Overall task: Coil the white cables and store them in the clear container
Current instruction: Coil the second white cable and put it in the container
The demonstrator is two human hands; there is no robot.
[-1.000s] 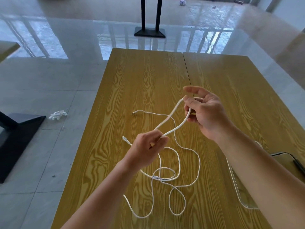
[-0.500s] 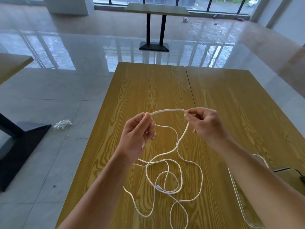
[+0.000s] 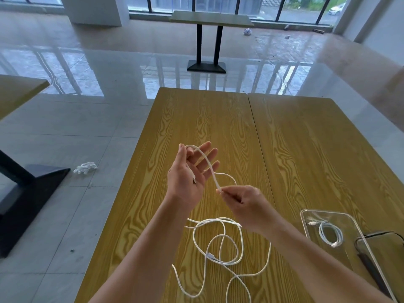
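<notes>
The fingers [image 3: 207,157] of the left hand [image 3: 188,173] are spread wide, palm turned up toward the camera, and the white cable [image 3: 218,243] is draped over the top of them near the thumb, resting there rather than being squeezed. From that crest the strand runs down and across the palm to the right hand [image 3: 242,204], whose thumb and forefinger are pinched shut on it just below the left hand, the other fingers curled in. Below the pinch the cable falls to the tabletop [image 3: 207,119] and lies in several loose, overlapping loops between the two forearms, one free end trailing toward the near edge. It looks light, thin and limp, with a smooth jacket that will probably slip unless held by a pinch; it seems to keep a little springy curl, so wound turns may try to open. The best hold appears to be on the strand itself close to the forming loop, not on the connector ends. Off to the right, on the same tabletop, sits the clear container [image 3: 306,226], with a coiled white cable [image 3: 330,235] lying inside it.
</notes>
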